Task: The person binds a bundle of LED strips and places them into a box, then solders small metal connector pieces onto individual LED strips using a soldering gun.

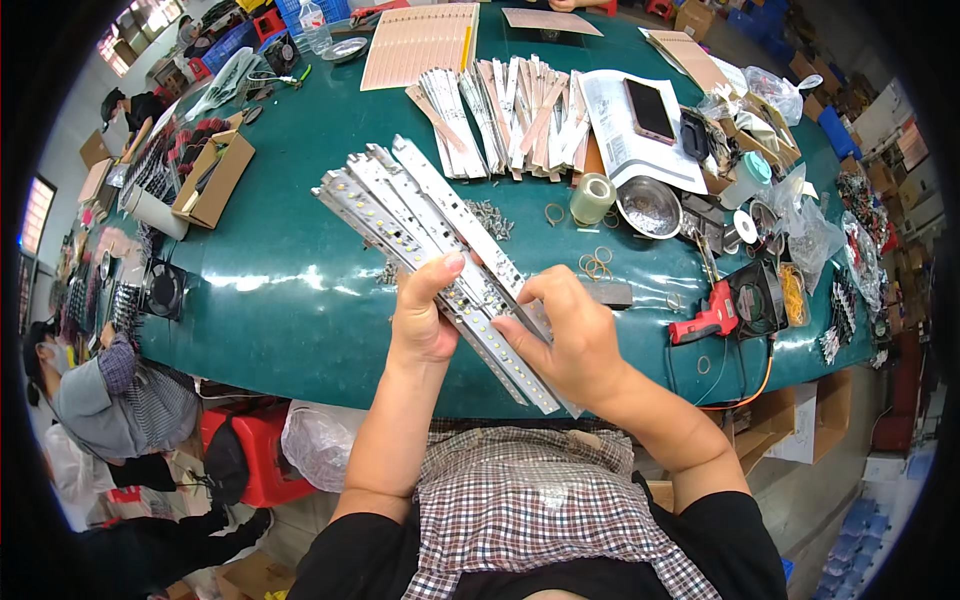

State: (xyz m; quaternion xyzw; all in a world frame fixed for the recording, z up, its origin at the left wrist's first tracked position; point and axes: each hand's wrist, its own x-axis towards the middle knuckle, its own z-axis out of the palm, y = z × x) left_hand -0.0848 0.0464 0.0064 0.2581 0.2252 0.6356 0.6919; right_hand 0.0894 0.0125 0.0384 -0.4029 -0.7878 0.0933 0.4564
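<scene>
A bundle of long, narrow LED strip boards [418, 232] is held slantwise over the green table, fanned apart at its far end. Small yellowish LEDs and dark components dot the white boards. My left hand [424, 310] is closed round the bundle from the left, thumb lying across the top. On the right side, my right hand [570, 335] grips the lower part, its thumb and bent fingers against the boards. Beyond them lies a row of more strip boards [530, 115], spread in overlapping bunches. Small metal screws [490, 220] are heaped just behind the held bundle.
To the right are a red soldering gun [708, 315], a small fan [758, 300], a metal bowl [650, 208], a tape roll [593, 198] and rubber bands [596, 263]. A phone [650, 110] lies on paper. At left stands a cardboard box [215, 180]; a co-worker [120, 400] sits nearby.
</scene>
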